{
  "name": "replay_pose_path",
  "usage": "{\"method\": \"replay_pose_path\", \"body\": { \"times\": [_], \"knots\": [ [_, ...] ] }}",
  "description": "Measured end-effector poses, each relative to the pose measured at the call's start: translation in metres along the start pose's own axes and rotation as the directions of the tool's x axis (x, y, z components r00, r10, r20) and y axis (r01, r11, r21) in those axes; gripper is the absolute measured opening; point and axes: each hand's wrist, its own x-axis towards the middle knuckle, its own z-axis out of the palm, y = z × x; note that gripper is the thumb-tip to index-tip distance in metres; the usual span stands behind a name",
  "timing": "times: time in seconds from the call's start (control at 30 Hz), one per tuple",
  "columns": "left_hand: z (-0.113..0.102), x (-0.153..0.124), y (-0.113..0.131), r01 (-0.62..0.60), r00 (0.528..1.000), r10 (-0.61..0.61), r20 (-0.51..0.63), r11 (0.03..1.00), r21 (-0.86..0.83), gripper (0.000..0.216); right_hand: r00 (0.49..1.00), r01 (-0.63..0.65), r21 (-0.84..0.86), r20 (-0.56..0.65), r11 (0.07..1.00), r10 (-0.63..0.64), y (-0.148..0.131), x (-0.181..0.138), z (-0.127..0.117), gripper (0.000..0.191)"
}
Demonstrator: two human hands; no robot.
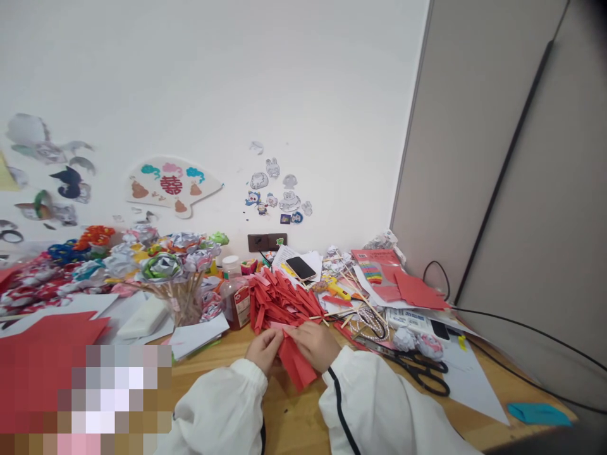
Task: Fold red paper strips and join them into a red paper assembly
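Both of my hands meet at the upper edge of a piece of red paper [297, 366] above the wooden table. My left hand [264, 349] pinches its top left part between thumb and fingers. My right hand [317, 345] is closed on the right side of the same sheet, its fingertips close to the left ones. The paper hangs toward me with a crease down it. Just behind my hands lies a heap of folded red paper strips [279, 297], close to my fingertips.
A bottle [234, 297] stands left of the heap, near a cup of sticks [184, 303] and paper flowers [161, 265]. Black scissors [422, 370] lie right of my right sleeve. A phone [300, 268] and a yellow glue gun [337, 289] sit behind. Cables cross the right side.
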Motion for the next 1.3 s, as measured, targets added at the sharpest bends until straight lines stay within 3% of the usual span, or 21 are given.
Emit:
{"method": "replay_pose_path", "body": {
  "times": [0.23,0.43,0.63,0.8,1.0,1.17,1.3],
  "knots": [
    [-0.003,0.0,0.005,-0.026,1.0,0.025,0.014,0.999,0.032,0.031,0.996,0.084,-0.009,-0.003,0.996,-0.084,0.002,0.0,-0.002,0.038],
    [0.0,-0.004,0.009,-0.144,0.98,0.14,0.142,0.989,0.02,0.025,0.993,-0.024,0.081,-0.112,0.996,0.033,-0.001,0.002,0.001,0.034],
    [-0.002,-0.002,0.009,-0.196,0.98,0.187,0.071,0.971,0.14,0.026,0.988,-0.057,0.153,-0.135,0.987,0.078,-0.001,0.001,0.0,0.034],
    [-0.002,-0.004,0.011,-0.066,0.998,0.064,0.016,0.991,0.118,0.029,0.995,-0.01,0.093,-0.093,0.996,0.018,0.001,0.0,-0.001,0.035],
    [0.0,-0.005,0.013,0.058,0.996,-0.058,0.071,0.998,0.011,0.033,0.994,0.08,0.078,-0.086,0.994,-0.073,0.007,-0.001,0.004,0.034],
    [-0.001,-0.005,0.013,0.047,0.996,-0.05,0.074,0.998,0.032,0.033,0.995,0.04,0.106,-0.094,0.994,-0.03,0.006,-0.001,0.005,0.031],
    [-0.001,-0.004,0.01,-0.021,0.999,0.015,0.051,0.992,0.121,0.03,0.99,-0.055,0.19,-0.116,0.98,0.078,-0.003,0.0,-0.001,0.027]
  ]
}}
